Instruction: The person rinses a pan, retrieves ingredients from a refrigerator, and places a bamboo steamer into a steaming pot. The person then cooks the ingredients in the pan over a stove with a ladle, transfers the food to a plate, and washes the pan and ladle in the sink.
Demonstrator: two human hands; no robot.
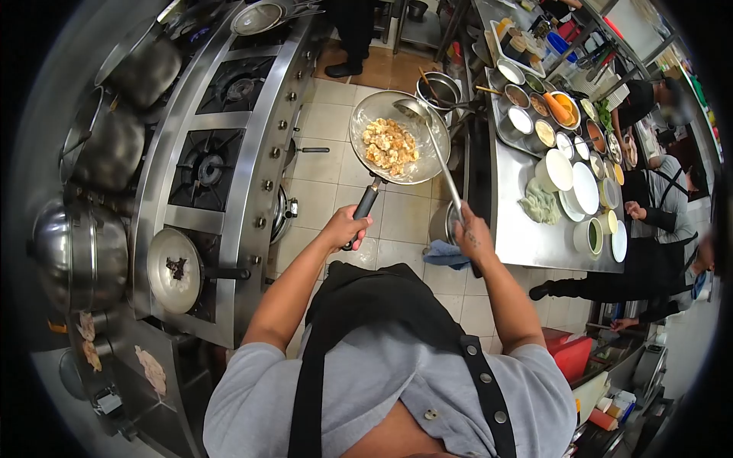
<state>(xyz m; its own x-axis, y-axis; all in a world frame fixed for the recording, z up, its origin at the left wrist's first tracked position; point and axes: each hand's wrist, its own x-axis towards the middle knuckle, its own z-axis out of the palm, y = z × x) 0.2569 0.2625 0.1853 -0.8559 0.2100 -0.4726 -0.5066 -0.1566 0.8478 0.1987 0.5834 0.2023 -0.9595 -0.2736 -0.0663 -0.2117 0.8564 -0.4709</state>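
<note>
My left hand point(346, 228) is closed around the black handle of a frying pan point(366, 174). The pan is held out over the floor, between the stove and the counter. Chunky, golden-brown food point(389, 146) in a pale sauce lies in it. My right hand point(473, 237) grips the long handle of a metal ladle point(413, 109). The ladle's bowl is at the pan's far right side, beside the food; whether it touches the pan I cannot tell.
Left is a gas stove point(216, 118) with a second frying pan point(175, 294) on a burner, its handle sticking out. Large pots point(80, 252) line the far left. A steel counter point(527, 237) on the right carries bowls and a green cloth point(540, 201). Other people point(660, 191) stand beyond it.
</note>
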